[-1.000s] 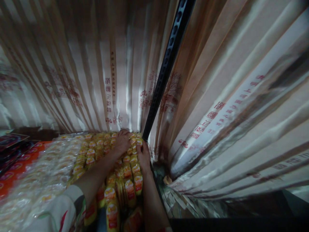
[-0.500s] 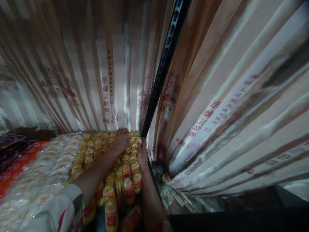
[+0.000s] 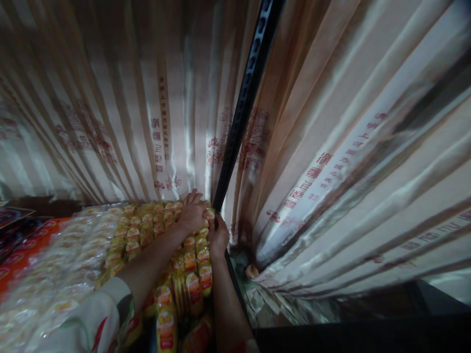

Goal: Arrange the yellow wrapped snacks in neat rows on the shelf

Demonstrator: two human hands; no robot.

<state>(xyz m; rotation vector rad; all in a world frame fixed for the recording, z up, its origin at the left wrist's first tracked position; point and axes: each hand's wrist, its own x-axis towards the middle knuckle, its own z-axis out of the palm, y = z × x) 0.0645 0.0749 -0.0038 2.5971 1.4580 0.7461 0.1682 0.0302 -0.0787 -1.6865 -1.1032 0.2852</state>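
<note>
Two bare hands meet at the far end of a bed of yellow packets (image 3: pixel 191 274), which lie in close rows running away from the person. The left hand (image 3: pixel 193 213) lies palm down on top of the farthest rows, fingers stretched out and slightly apart, pressing on the packets and closed round nothing. The right hand (image 3: pixel 219 235) sits just beside it, at the right edge of the rows, with fingers curled against the side of the end packet (image 3: pixel 209 214), which shows between the two hands. Whether the right hand actually clamps that packet cannot be told, since the fingers hide the contact. A black post (image 3: pixel 245 103) with a line of slots rises from a point touching or just behind the right hand and leans up to the top edge. Cream sheets (image 3: pixel 331 147) with red print hang in glossy folds on both sides of the post. Clear packets (image 3: pixel 73 245) lie left of the yellow rows, and red packets (image 3: pixel 20 247) lie farther left again. A white sleeve (image 3: pixel 91 318) with a coloured pattern covers the left forearm near the lower edge.
</note>
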